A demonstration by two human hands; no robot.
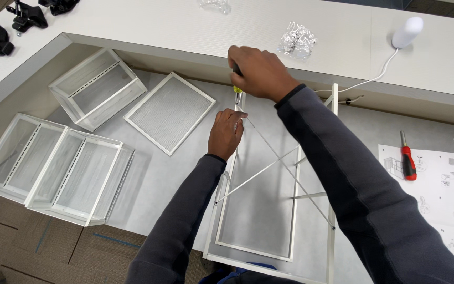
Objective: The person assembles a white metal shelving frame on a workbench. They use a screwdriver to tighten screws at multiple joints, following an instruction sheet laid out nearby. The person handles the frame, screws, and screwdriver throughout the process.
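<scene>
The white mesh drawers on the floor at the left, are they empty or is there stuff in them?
Empty. The mesh drawers show bare mesh bottoms, nothing inside; so does the separate one nearer the counter.

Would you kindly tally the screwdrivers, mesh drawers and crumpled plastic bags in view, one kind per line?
Screwdrivers: 2, a yellow-handled one in the right hand and a red one on the instruction sheet.
Mesh drawers: 3.
Crumpled plastic bags: 2.
Total: 7.
</scene>
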